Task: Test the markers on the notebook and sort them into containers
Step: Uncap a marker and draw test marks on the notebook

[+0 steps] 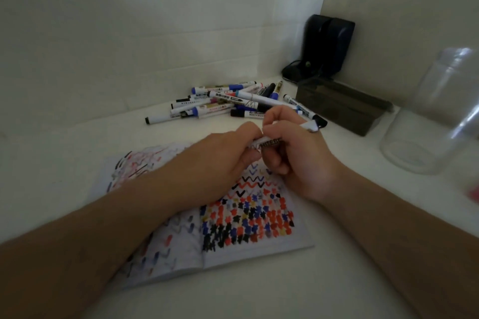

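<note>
Whiteboard marker (269,142) held over open notebook (248,215), between both hands. Left hand (223,155) fingers curled on its near end; right hand (293,153) fingers clamped round barrel. Beyond fingertips: marker pile (223,103), dark box (342,105), clear jar (430,122).

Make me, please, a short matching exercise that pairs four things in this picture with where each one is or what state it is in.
Things:
1. held marker
2. notebook
3. marker pile
4. clear jar

Places or states:
A. stands at the right edge of the table, with nothing visible inside
B. lies open beneath the hands, its pages covered in coloured marks
C. gripped by the left hand and the right hand, above the notebook
D. lies loose on the table beyond the hands, near the wall

Pairs: 1-C, 2-B, 3-D, 4-A
</note>
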A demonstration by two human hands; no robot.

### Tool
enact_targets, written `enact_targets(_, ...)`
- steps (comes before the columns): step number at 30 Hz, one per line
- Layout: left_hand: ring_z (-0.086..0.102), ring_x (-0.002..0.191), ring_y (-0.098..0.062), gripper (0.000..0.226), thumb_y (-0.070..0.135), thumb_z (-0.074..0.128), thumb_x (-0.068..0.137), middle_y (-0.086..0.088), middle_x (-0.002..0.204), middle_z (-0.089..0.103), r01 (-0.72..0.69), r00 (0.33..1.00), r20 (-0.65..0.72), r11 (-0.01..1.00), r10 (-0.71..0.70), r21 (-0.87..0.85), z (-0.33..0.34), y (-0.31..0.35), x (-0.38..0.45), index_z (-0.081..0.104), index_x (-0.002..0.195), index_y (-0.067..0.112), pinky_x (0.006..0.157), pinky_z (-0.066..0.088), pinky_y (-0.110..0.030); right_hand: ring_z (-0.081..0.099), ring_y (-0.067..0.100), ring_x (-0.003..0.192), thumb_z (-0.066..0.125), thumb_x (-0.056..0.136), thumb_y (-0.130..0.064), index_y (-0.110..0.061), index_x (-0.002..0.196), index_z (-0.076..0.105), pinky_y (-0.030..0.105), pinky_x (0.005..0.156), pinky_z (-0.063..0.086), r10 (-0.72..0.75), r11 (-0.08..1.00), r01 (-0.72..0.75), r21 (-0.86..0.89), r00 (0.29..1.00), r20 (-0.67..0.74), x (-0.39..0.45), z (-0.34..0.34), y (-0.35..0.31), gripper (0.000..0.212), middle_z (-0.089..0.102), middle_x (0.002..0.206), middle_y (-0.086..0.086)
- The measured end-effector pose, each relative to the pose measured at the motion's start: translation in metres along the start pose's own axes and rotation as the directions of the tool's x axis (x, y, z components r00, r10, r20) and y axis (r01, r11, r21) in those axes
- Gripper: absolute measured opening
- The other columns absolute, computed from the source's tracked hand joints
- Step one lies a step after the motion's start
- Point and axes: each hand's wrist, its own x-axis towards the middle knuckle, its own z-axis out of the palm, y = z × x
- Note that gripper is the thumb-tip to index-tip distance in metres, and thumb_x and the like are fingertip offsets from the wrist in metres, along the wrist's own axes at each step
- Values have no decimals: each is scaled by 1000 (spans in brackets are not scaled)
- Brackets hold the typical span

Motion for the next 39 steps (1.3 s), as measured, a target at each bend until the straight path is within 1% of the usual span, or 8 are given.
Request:
enact_targets(8,57,61,-9,16,40,39,107,6,71,60,-58,997,40,992,63,-110,-2,-10,2,44,121,46,62,52,-40,40,17,46,45,98,-4,-14,110,56,29,45,24,38,999,-37,-21,998,54,0,-2,0,19,46,60,6)
enact_targets(17,57,63,2,19,49,49,103,27,72,61,10,995,101,987,6,-159,-6,-5,0,38,118,48,54,37,-19,38,17,50,53,85,-11,-18,111,62,28,46,27,58,998,-62,27,991,123,-5,-7,0,28,43,63,11)
enact_targets(20,53,58,-4,42,61,57,95,6,72,59,23,997,77,982,-9,-189,-5,-2,-2,28,120,44,55,45,-25,40,22,55,63,78,-15,-16,108,66,29,53,29,81,996,-84,20,990,119,-5,-11,-11,30,45,64,12)
enact_targets(23,51,63,-9,34,46,55,99,2,79,57,48,999,-2,977,-50,-209,-9,-1,-7,29,117,34,61,53,-37,42,21,62,82,58,-27,-13,98,66,27,55,33,84,987,-109,117,977,194,-6,-30,-38,45,51,68,10)
enact_targets(25,51,68,-10,25,32,55,98,5,82,55,60,998,-15,994,-61,-90,-12,-1,-8,36,113,35,61,49,-37,42,22,64,83,57,-29,-11,90,66,27,55,34,84,983,-123,135,961,264,-12,-42,-53,41,55,69,11)
enact_targets(28,50,78,-4,18,40,54,96,14,88,54,68,986,141,991,-85,117,-15,0,-9,50,113,45,66,40,-29,40,20,55,88,66,-24,-7,78,64,24,47,34,122,988,-146,50,940,319,-28,-49,-57,32,51,66,13)
enact_targets(32,53,110,-10,45,75,47,90,16,122,56,27,945,314,976,-95,214,-14,5,-7,43,132,60,92,47,-37,29,15,43,78,67,-9,-9,64,54,20,41,27,130,978,-85,-191,963,237,-55,-45,-41,24,38,52,12)
enact_targets(39,48,110,-6,61,91,38,79,19,117,49,17,945,313,968,-97,250,-8,6,-8,37,135,67,89,42,-34,35,20,44,74,66,-19,-9,59,50,22,46,32,40,928,1,-373,994,101,-80,-44,-13,28,41,53,23)
